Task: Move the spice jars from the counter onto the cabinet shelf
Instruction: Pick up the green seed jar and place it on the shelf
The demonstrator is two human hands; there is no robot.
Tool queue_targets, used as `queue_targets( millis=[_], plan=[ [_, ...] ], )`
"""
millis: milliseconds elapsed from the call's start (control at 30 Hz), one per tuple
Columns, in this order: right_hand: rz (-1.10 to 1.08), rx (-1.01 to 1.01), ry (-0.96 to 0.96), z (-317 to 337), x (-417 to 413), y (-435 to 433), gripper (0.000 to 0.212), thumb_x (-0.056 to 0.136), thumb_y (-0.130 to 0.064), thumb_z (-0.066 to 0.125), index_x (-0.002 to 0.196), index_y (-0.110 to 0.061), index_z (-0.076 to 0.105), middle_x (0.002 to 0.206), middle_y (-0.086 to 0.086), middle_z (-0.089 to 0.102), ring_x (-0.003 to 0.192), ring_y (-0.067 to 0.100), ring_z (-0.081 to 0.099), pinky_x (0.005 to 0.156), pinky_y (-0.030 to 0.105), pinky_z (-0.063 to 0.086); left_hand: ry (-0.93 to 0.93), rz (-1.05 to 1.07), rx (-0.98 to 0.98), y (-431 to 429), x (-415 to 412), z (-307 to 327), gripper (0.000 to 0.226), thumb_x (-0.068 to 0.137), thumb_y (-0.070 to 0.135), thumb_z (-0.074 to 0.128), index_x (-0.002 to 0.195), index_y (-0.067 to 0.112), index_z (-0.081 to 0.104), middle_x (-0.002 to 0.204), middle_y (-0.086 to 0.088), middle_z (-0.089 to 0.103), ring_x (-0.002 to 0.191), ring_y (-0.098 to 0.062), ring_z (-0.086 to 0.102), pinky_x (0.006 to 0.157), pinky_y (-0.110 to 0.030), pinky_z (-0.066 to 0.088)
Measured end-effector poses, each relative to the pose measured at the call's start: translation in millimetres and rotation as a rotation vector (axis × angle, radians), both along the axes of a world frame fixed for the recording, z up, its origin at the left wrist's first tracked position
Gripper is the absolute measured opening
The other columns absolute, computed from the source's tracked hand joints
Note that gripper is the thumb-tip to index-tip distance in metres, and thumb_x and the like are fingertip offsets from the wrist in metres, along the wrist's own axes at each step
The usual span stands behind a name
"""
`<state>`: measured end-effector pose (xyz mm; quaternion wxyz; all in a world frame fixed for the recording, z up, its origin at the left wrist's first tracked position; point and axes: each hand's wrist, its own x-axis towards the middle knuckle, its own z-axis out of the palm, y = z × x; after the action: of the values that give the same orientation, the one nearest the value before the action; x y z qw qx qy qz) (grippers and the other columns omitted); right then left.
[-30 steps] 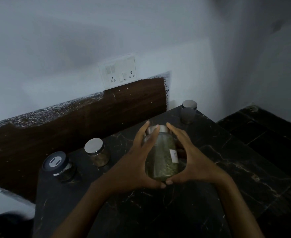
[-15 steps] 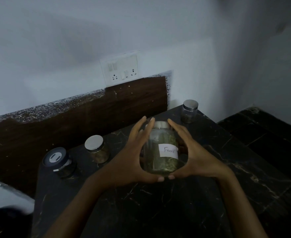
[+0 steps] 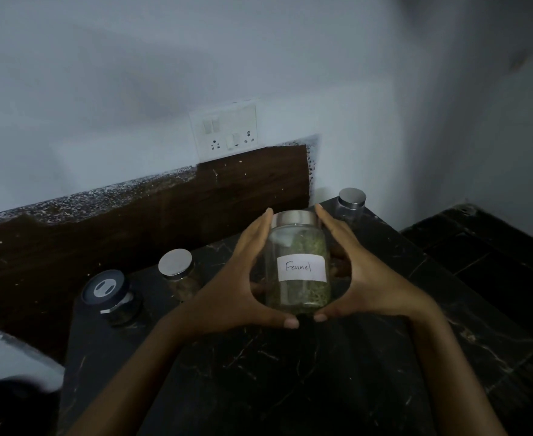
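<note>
Clear round glass jar point(image 3: 296, 243), brushed silver lid point(image 3: 295, 218), white paper label point(image 3: 301, 268) reading "Fennel", green dried flakes inside: held upright above black veined marble counter point(image 3: 290, 379), mid-scene. Left hand point(image 3: 227, 287) and right hand point(image 3: 372, 284) cup its sides, thumbs curled beneath. Left on counter: dark-lidded jar point(image 3: 109, 294), short silver-lidded jar point(image 3: 177, 270); far right, another silver-capped jar point(image 3: 350, 201).

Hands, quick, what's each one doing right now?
Left hand: holding the fennel jar, cupping its left side.
Right hand: holding the same jar, cupping its right side.
</note>
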<state>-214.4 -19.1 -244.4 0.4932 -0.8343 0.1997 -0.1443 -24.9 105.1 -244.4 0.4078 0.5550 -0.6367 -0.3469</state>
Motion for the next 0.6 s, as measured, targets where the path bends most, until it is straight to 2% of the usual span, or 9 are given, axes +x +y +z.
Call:
queue_targets(
  millis=[133, 200, 267, 367, 433, 467, 533, 600],
  plan=[
    [-0.005, -0.054, -0.02, 4, 8, -1, 0.136, 0.048, -0.02, 0.091, 0.142, -0.049, -0.003, 0.13, -0.048, 0.006, 0.124, -0.022, 0.021, 0.095, 0.004, 0.036, -0.122, 0.013, 0.032, -6, 9, 9, 0.128, 0.05, 0.05, 0.085, 0.136, 0.061, -0.01, 0.15, 0.033, -0.009, 0.144, -0.009, 0.012, 0.108, -0.048, 0.036],
    [-0.002, -0.082, -0.028, 12, 13, -6, 0.138, 0.048, -0.021, 0.092, 0.142, -0.049, -0.005, 0.131, -0.047, 0.006, 0.122, -0.024, 0.02, 0.09, -0.001, 0.035, -0.129, 0.025, 0.013, -9, 12, 18, 0.127, 0.05, 0.049, 0.085, 0.135, 0.062, -0.008, 0.148, 0.036, -0.009, 0.143, -0.01, 0.015, 0.106, -0.046, 0.039],
    [0.011, -0.135, -0.023, 25, 18, -11, 0.14, 0.049, -0.023, 0.092, 0.141, -0.051, -0.01, 0.137, -0.041, 0.006, 0.122, -0.026, 0.018, 0.089, -0.003, 0.032, -0.096, 0.054, -0.021, -12, 14, 28, 0.127, 0.05, 0.039, 0.089, 0.132, 0.064, -0.004, 0.144, 0.04, -0.009, 0.142, -0.01, 0.019, 0.101, -0.038, 0.046],
    [0.037, -0.221, -0.035, 49, 25, -20, 0.138, 0.053, -0.026, 0.091, 0.141, -0.048, -0.013, 0.143, -0.034, 0.004, 0.131, -0.011, 0.021, 0.103, 0.01, 0.033, -0.128, 0.098, -0.12, -18, 18, 46, 0.125, 0.051, 0.033, 0.089, 0.127, 0.069, -0.003, 0.147, 0.036, -0.011, 0.142, -0.009, 0.018, 0.096, -0.026, 0.049],
    [0.048, -0.295, -0.06, 64, 32, -24, 0.137, 0.055, -0.029, 0.089, 0.141, -0.047, -0.015, 0.144, -0.036, -0.003, 0.135, -0.001, 0.019, 0.111, 0.023, 0.032, -0.202, 0.108, -0.184, -25, 23, 61, 0.124, 0.051, 0.037, 0.089, 0.125, 0.074, -0.005, 0.148, 0.036, -0.011, 0.143, -0.008, 0.013, 0.099, -0.029, 0.047],
    [0.051, -0.334, -0.076, 73, 36, -25, 0.137, 0.056, -0.029, 0.089, 0.141, -0.046, -0.017, 0.144, -0.036, -0.008, 0.138, 0.001, 0.015, 0.112, 0.026, 0.031, -0.231, 0.105, -0.202, -28, 27, 69, 0.124, 0.052, 0.038, 0.089, 0.124, 0.074, -0.006, 0.149, 0.036, -0.011, 0.144, -0.008, 0.012, 0.101, -0.033, 0.046],
    [0.043, -0.404, -0.131, 93, 46, -31, 0.137, 0.057, -0.027, 0.089, 0.141, -0.044, -0.018, 0.144, -0.036, -0.012, 0.14, 0.003, 0.012, 0.11, 0.026, 0.035, -0.32, 0.111, -0.261, -37, 35, 91, 0.125, 0.053, 0.039, 0.088, 0.124, 0.075, -0.008, 0.148, 0.037, -0.011, 0.143, -0.005, 0.011, 0.105, -0.04, 0.042],
    [0.014, -0.451, -0.194, 115, 55, -38, 0.136, 0.056, -0.024, 0.089, 0.142, -0.046, -0.014, 0.142, -0.035, -0.006, 0.135, 0.002, 0.023, 0.101, 0.02, 0.043, -0.37, 0.12, -0.32, -47, 43, 116, 0.125, 0.054, 0.037, 0.089, 0.123, 0.075, -0.008, 0.148, 0.038, -0.011, 0.142, -0.002, 0.013, 0.106, -0.037, 0.041]
  ],
)
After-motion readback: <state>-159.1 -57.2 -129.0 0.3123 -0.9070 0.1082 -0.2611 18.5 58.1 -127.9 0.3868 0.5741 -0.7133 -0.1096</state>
